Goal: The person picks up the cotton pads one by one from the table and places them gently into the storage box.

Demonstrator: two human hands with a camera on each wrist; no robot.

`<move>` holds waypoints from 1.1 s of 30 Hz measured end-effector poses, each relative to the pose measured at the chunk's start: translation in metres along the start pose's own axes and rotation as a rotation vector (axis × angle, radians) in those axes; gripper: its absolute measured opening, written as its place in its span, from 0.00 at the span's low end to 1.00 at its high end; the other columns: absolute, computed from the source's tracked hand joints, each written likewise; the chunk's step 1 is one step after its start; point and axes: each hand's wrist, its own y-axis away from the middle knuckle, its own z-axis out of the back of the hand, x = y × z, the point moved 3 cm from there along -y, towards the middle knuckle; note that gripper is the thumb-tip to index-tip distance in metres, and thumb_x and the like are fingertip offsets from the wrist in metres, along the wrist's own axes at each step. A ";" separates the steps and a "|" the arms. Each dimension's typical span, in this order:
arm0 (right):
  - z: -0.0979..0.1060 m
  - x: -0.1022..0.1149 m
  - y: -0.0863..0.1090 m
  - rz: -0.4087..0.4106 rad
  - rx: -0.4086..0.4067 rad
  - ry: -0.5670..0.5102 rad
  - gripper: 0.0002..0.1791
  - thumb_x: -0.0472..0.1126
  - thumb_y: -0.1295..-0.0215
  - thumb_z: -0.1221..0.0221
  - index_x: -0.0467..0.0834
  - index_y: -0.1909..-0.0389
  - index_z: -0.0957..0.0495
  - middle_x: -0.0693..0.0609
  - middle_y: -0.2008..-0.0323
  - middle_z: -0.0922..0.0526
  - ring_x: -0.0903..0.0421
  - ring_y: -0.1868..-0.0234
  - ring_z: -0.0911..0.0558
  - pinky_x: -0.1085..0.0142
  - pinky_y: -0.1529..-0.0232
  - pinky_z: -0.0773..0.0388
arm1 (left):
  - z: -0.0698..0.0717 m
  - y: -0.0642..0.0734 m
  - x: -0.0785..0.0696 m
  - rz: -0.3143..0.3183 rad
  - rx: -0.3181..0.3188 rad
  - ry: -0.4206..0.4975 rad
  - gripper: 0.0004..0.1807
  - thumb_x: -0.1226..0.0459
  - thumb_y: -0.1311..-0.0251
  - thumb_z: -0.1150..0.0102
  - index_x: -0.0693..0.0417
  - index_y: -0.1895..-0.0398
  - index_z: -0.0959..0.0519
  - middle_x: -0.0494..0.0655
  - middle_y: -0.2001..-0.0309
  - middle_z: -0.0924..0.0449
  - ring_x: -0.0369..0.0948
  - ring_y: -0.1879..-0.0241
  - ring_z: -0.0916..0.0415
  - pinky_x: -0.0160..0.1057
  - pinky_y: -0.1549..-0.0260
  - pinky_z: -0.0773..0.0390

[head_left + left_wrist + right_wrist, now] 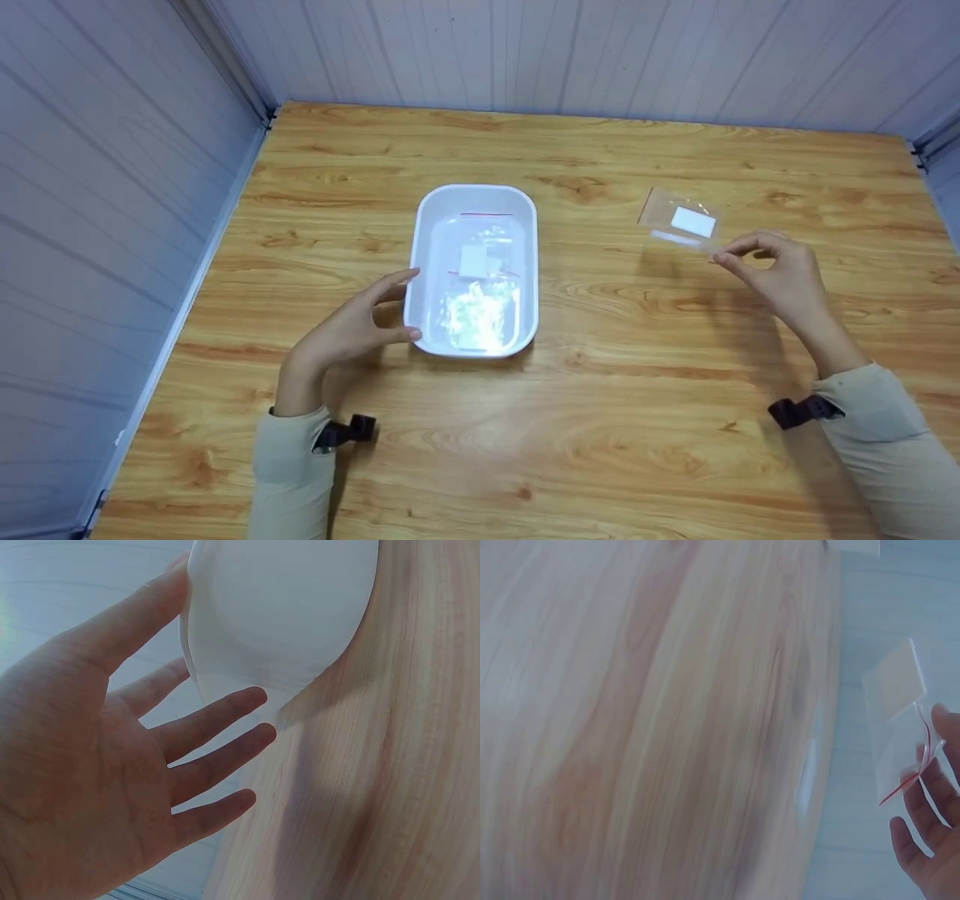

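Observation:
A white plastic tub (533, 270) stands on the table, with clear zip bags (474, 261) inside, marked by red lines and a white patch. Glare hides part of its floor. My left hand (341, 330) touches the tub's left rim with thumb and index finger; in the left wrist view the other fingers extend beside the tub (285, 607). To the right, my right hand (787, 281) pinches one corner of a small clear zip bag (694, 223) between thumb and fingers, above the table. A white patch and a red line show on that bag (896, 682) in the right wrist view.
The wood-grain table (465, 450) lies beneath everything. Pale panelled walls (525, 52) border its back and left edges. A dark wrist camera (802, 411) juts from the right sleeve, and another camera (352, 430) from the left sleeve.

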 end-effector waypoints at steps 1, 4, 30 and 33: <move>0.000 0.002 0.001 0.001 -0.009 -0.012 0.12 0.42 0.37 0.32 0.35 0.64 0.15 0.68 0.66 0.19 0.71 0.61 0.25 0.72 0.54 0.34 | 0.000 0.000 0.000 -0.001 -0.001 -0.002 0.48 0.53 0.44 0.28 0.36 0.23 0.44 0.54 0.28 0.39 0.52 0.28 0.44 0.60 0.31 0.49; -0.002 0.007 0.003 -0.004 -0.037 -0.036 0.13 0.42 0.37 0.32 0.34 0.63 0.15 0.67 0.67 0.19 0.70 0.61 0.24 0.73 0.54 0.34 | 0.001 0.000 0.000 -0.019 -0.003 -0.006 0.48 0.53 0.45 0.27 0.37 0.23 0.43 0.54 0.28 0.38 0.51 0.28 0.43 0.59 0.30 0.50; -0.028 0.061 0.010 0.006 -0.125 -0.251 0.06 0.33 0.39 0.32 0.34 0.65 0.15 0.48 0.65 0.15 0.64 0.60 0.21 0.70 0.53 0.30 | 0.000 0.001 -0.001 0.003 -0.005 -0.022 0.48 0.51 0.45 0.28 0.35 0.23 0.43 0.54 0.28 0.38 0.52 0.28 0.44 0.62 0.31 0.53; -0.034 0.067 0.011 0.020 -0.115 -0.270 0.06 0.34 0.40 0.31 0.34 0.65 0.15 0.48 0.65 0.15 0.62 0.60 0.21 0.69 0.53 0.30 | 0.001 0.001 -0.001 -0.006 -0.005 -0.022 0.48 0.52 0.45 0.27 0.35 0.23 0.43 0.54 0.29 0.38 0.52 0.28 0.44 0.61 0.30 0.52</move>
